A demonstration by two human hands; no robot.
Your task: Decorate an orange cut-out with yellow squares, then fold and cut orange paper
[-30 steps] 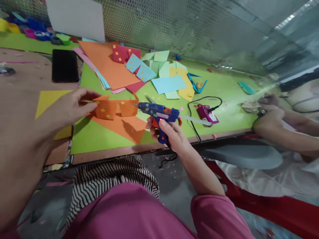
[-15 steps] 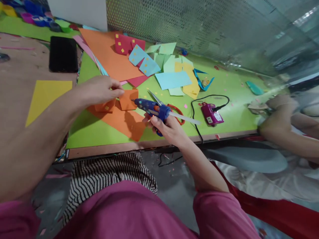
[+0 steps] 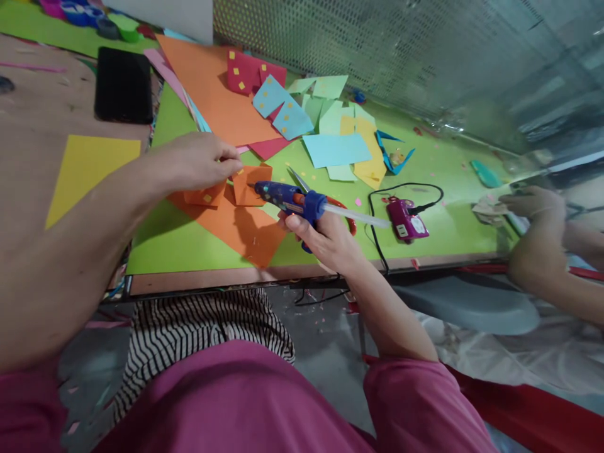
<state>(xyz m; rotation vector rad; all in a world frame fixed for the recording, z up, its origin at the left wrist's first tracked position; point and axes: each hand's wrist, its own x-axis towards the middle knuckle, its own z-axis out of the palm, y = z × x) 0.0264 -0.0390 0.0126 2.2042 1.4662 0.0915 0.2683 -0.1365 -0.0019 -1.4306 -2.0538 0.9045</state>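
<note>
Gripping, right hand [image 3: 325,238]: wrapped around the handle of a blue glue gun [image 3: 285,198], aiming its nozzle [image 3: 251,185] leftward at a yellow-dotted orange cutout [image 3: 245,197]; unclear whether touching.
Pinching, left hand [image 3: 205,158]: narrowed to thumb and fingertips, apparently holding the cutout's upper edge.
Orange cutout: propped up over a flat orange sheet [image 3: 267,239] on the green tabletop [image 3: 170,251], between the 2 hands.
Nozzle: very near the left fingertips; risking a burn from any slip, if hot.
Scissors [image 3: 299,179]: lying just behind the gun, partly hidden; liable to be knocked by a sideways swing.
Black cord [image 3: 372,215]: looped beside a purple socket block [image 3: 406,221], then over the table edge; liable, if feeding the gun and snagged, to jerk it off line.
</note>
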